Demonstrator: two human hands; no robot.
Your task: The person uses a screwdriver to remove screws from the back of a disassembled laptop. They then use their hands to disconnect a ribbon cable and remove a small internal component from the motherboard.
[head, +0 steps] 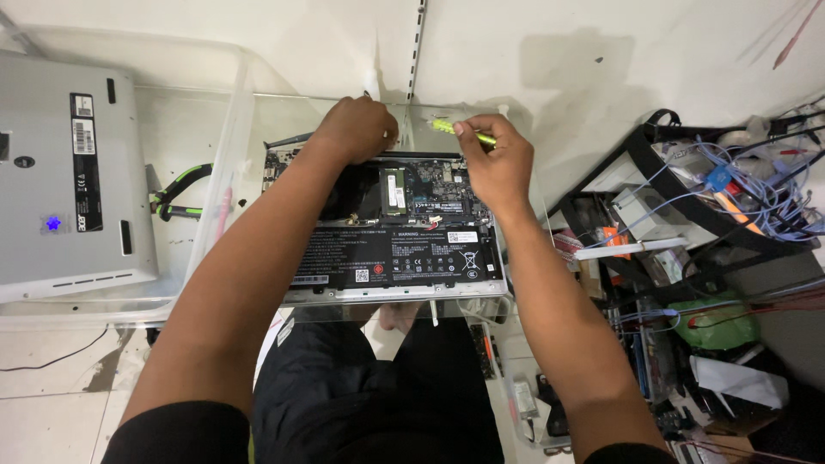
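**Both hands at the far edge of an opened laptop**

The opened laptop lies on a clear table before the person. The right hand grasps a yellow-green screwdriver over its far edge. The left hand rests curled on the far left corner; what it grips cannot be told

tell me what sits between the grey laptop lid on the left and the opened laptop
In the head view, green-handled pliers and a pink-handled tool lie between the grey lid and the opened laptop.
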